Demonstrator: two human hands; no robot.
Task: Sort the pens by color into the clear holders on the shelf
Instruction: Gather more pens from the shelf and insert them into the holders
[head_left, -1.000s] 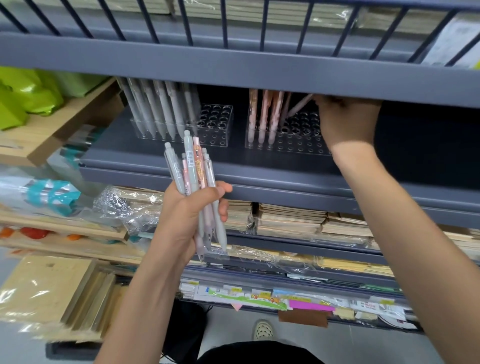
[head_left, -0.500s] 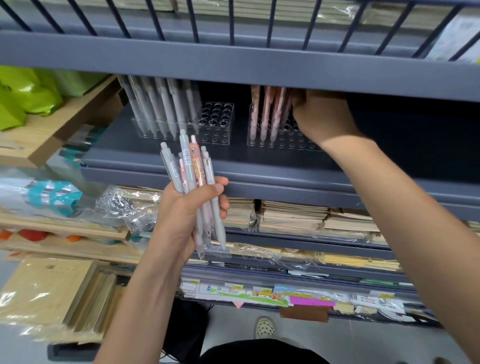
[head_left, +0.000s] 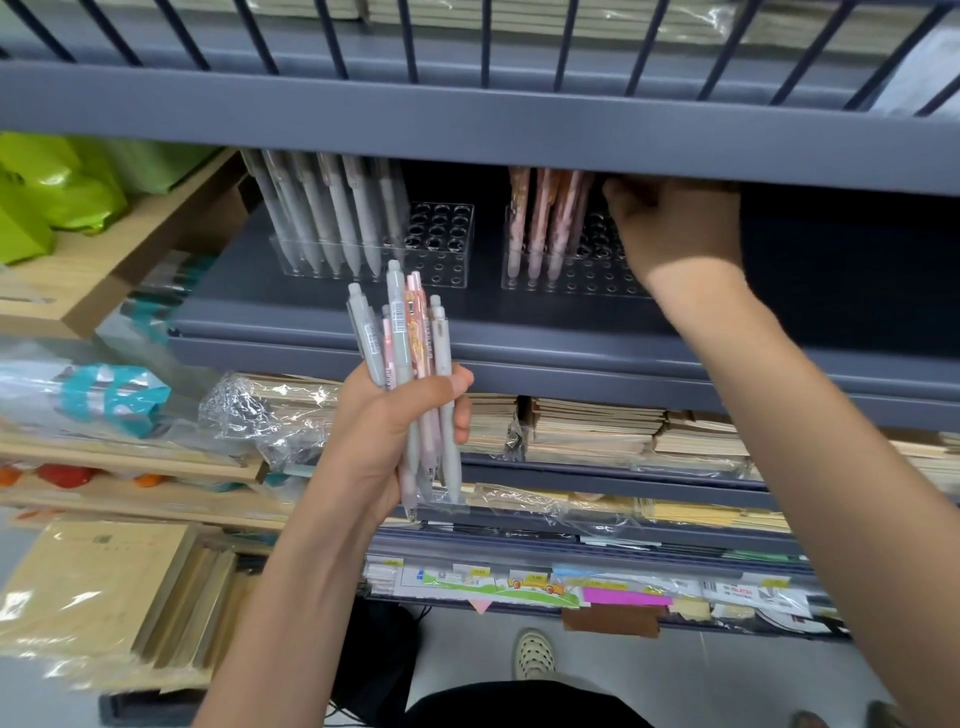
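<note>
**Left hand (head_left: 384, 436) grips pens, right hand (head_left: 680, 228) at pink holder**

Left fingers (head_left: 463, 423) and thumb curled round bundle of pens (head_left: 410, 332), grey and pink mixed, upright, in front of the shelf (head_left: 519, 322) edge. Right fingers (head_left: 621, 195) curled, tips hidden under the upper shelf lip, so can't tell if pinching anything. Right hand over right holder (head_left: 587, 275), just beside pink pens (head_left: 545, 218) standing in it. Grey pens (head_left: 332, 213) stand in left holder (head_left: 441, 244).

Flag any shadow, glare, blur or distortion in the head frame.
Head view: the upper shelf edge casts shadow over the right hand and the tops of the pink pens, so its grip is unreadable. Head view: glare on the plastic wrap and green bags. Head view: wide-angle bending of shelf lines, blur at left margin; the bundle of pens in the left hand is sharp.
</note>
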